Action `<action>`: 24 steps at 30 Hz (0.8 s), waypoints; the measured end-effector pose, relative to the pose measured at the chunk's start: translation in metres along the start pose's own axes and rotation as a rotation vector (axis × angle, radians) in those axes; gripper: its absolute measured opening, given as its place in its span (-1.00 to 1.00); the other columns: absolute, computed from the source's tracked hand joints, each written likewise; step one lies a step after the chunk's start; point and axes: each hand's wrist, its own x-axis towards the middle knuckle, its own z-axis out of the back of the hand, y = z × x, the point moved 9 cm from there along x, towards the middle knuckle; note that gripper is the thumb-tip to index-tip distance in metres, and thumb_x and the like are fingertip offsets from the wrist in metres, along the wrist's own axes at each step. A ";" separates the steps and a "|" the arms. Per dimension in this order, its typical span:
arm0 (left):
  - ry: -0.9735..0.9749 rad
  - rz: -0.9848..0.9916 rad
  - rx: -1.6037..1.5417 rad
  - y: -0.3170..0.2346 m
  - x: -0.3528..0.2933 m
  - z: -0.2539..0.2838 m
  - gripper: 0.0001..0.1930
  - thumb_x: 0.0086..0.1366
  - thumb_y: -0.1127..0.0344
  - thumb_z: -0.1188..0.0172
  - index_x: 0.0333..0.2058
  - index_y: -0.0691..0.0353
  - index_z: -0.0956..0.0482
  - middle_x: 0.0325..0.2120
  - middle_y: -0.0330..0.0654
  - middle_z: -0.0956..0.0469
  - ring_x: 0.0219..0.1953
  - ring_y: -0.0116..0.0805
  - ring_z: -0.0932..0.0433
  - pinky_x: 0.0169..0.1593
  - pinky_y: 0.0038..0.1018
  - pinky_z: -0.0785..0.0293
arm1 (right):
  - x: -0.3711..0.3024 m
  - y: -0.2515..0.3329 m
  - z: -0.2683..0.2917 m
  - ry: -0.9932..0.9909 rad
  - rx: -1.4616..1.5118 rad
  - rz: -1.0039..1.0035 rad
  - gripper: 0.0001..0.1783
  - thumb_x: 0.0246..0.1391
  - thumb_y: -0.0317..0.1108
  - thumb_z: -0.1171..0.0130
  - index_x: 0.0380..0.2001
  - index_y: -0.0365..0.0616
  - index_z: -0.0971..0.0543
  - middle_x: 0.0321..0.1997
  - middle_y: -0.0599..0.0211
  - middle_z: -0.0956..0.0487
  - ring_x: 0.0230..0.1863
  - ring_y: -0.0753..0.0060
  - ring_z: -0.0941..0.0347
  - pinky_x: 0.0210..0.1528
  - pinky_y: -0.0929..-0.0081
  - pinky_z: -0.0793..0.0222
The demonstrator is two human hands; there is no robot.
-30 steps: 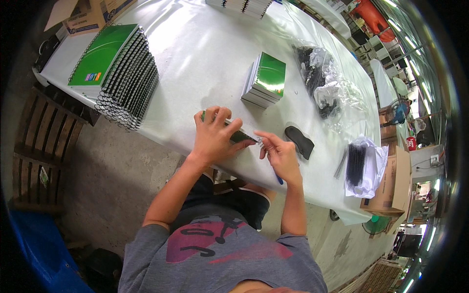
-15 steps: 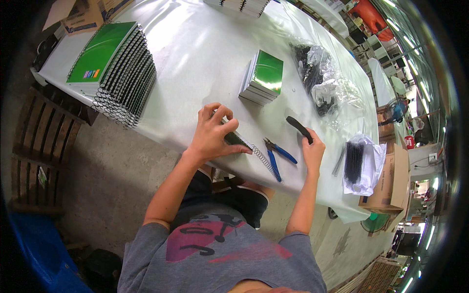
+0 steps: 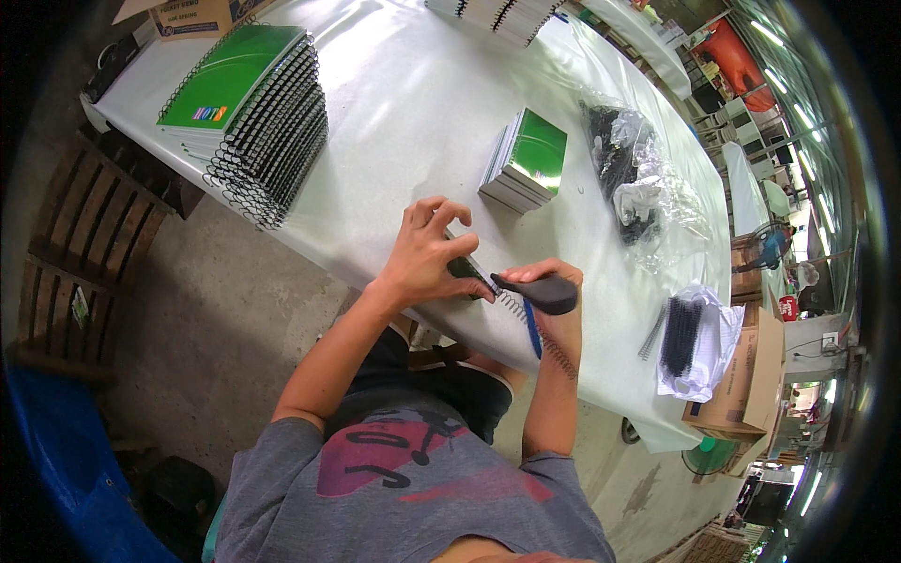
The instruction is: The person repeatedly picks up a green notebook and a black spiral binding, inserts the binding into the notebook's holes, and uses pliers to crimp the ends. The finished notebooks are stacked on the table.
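My left hand (image 3: 424, 263) grips a small dark-covered notebook (image 3: 465, 269) near the table's front edge, its thumb along one side and its fingers over the top. From the notebook's right end a loose wire coil (image 3: 527, 319) trails toward my right wrist. My right hand (image 3: 560, 324) is closed round a black curved tool (image 3: 546, 294), whose tip meets the coil beside the notebook's end. What kind of tool it is, I cannot make out. Below it shows a blue handle (image 3: 534, 330) of the cutting pliers on the table; the rest is hidden behind my right hand.
A tall stack of green spiral notebooks (image 3: 235, 89) stands at the left. Beyond my hands is a pile of small green notebooks (image 3: 528, 155). On the right lie a clear plastic bag (image 3: 638, 174) with black coils, more coils (image 3: 682, 338) on paper, and a cardboard box (image 3: 741, 375).
My right hand has come left with the black tool, from beyond the pliers to the coil at the notebook's end. My left hand keeps its grip; the whole view has shifted slightly.
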 end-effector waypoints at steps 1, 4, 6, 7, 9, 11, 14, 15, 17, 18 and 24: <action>0.008 0.007 -0.008 0.001 -0.001 0.000 -0.44 -0.39 -0.19 -0.42 -0.52 0.07 -0.44 -0.16 -0.25 -0.32 0.00 -0.10 -0.19 0.02 -0.18 -0.16 | 0.001 0.005 -0.005 0.032 0.042 0.034 -0.81 -0.16 -0.74 -0.02 -0.47 -0.35 -0.58 -0.38 0.12 -0.62 -0.31 0.37 -0.57 -0.19 0.51 -0.49; 0.015 0.003 -0.023 0.000 0.000 0.000 -0.45 -0.39 -0.18 -0.42 -0.52 0.07 -0.44 -0.13 -0.24 -0.31 0.00 -0.09 -0.19 0.02 -0.17 -0.16 | 0.004 -0.006 0.011 -0.072 -0.352 -0.164 -0.78 -0.20 -0.76 -0.01 -0.47 -0.35 -0.59 -0.42 0.13 -0.62 -0.32 0.40 -0.56 -0.16 0.54 -0.47; 0.008 -0.006 -0.033 -0.001 0.001 0.001 -0.45 -0.39 -0.18 -0.42 -0.53 0.07 -0.44 -0.11 -0.23 -0.31 0.00 -0.09 -0.19 0.03 -0.17 -0.16 | 0.005 -0.005 0.014 -0.091 -0.307 -0.157 -0.77 -0.20 -0.74 -0.01 -0.46 -0.33 -0.60 -0.43 0.19 -0.62 -0.34 0.49 -0.54 -0.24 0.62 -0.44; 0.000 -0.009 -0.041 -0.001 0.001 0.000 -0.46 -0.39 -0.18 -0.42 -0.53 0.07 -0.44 -0.11 -0.24 -0.31 0.00 -0.08 -0.19 0.03 -0.17 -0.16 | 0.004 0.002 0.008 -0.069 -0.237 -0.094 -0.77 -0.19 -0.73 -0.01 -0.46 -0.32 -0.60 -0.43 0.21 -0.62 -0.36 0.53 -0.52 -0.28 0.65 -0.41; 0.004 -0.014 -0.038 -0.001 0.001 0.000 -0.45 -0.41 -0.16 -0.43 -0.56 0.09 -0.40 -0.10 -0.23 -0.31 0.00 -0.08 -0.18 0.03 -0.17 -0.17 | 0.002 0.015 -0.007 -0.024 -0.090 0.031 -0.76 -0.19 -0.72 -0.01 -0.44 -0.30 -0.61 -0.43 0.25 -0.62 -0.38 0.60 -0.50 -0.36 0.71 -0.36; 0.026 -0.017 -0.016 -0.001 0.001 0.000 -0.42 -0.44 -0.12 -0.45 -0.60 0.13 -0.32 -0.10 -0.22 -0.31 0.00 -0.07 -0.16 0.02 -0.16 -0.20 | 0.006 0.003 0.000 -0.062 -0.310 -0.104 -0.77 -0.18 -0.72 0.00 -0.45 -0.31 -0.61 -0.43 0.22 -0.62 -0.37 0.56 -0.52 -0.31 0.67 -0.39; 0.004 -0.030 -0.033 -0.004 0.004 0.003 -0.42 -0.43 -0.13 -0.44 -0.60 0.13 -0.33 -0.09 -0.21 -0.31 0.01 -0.06 -0.16 0.02 -0.15 -0.20 | 0.009 -0.005 0.020 -0.152 -0.447 -0.178 -0.79 -0.18 -0.71 -0.02 -0.44 -0.36 -0.60 -0.45 0.21 -0.62 -0.37 0.52 -0.52 -0.24 0.60 -0.44; 0.002 -0.031 -0.035 -0.003 0.004 0.003 -0.43 -0.42 -0.13 -0.43 -0.60 0.13 -0.33 -0.09 -0.21 -0.30 0.01 -0.06 -0.16 0.03 -0.15 -0.20 | 0.009 0.001 0.011 -0.114 -0.326 -0.117 -0.79 -0.17 -0.70 -0.02 -0.43 -0.35 -0.60 -0.46 0.25 -0.61 -0.40 0.58 -0.49 -0.29 0.63 -0.41; -0.001 -0.032 -0.040 -0.003 0.004 0.003 -0.43 -0.40 -0.14 -0.43 -0.60 0.13 -0.33 -0.08 -0.21 -0.30 0.01 -0.06 -0.17 0.03 -0.15 -0.20 | 0.008 0.017 -0.012 -0.037 -0.082 0.005 -0.79 -0.17 -0.68 -0.04 -0.41 -0.34 -0.61 -0.50 0.32 -0.60 -0.45 0.68 -0.42 -0.39 0.68 -0.35; 0.011 -0.031 -0.038 -0.003 0.004 0.002 -0.43 -0.40 -0.14 -0.43 -0.60 0.13 -0.34 -0.08 -0.21 -0.30 0.01 -0.06 -0.17 0.03 -0.15 -0.20 | 0.010 0.013 -0.015 -0.033 -0.115 -0.014 -0.79 -0.18 -0.68 -0.05 -0.42 -0.33 -0.61 -0.52 0.33 -0.59 -0.47 0.68 -0.42 -0.39 0.68 -0.35; 0.052 0.010 -0.039 0.006 0.001 -0.002 -0.43 -0.34 -0.17 -0.42 -0.59 0.14 -0.36 -0.01 -0.16 -0.21 0.00 -0.08 -0.17 0.05 -0.14 -0.21 | 0.017 0.007 -0.005 -0.088 -0.167 -0.020 -0.82 -0.17 -0.63 -0.08 -0.42 -0.34 -0.60 -0.50 0.34 -0.58 -0.46 0.58 -0.47 -0.34 0.65 -0.40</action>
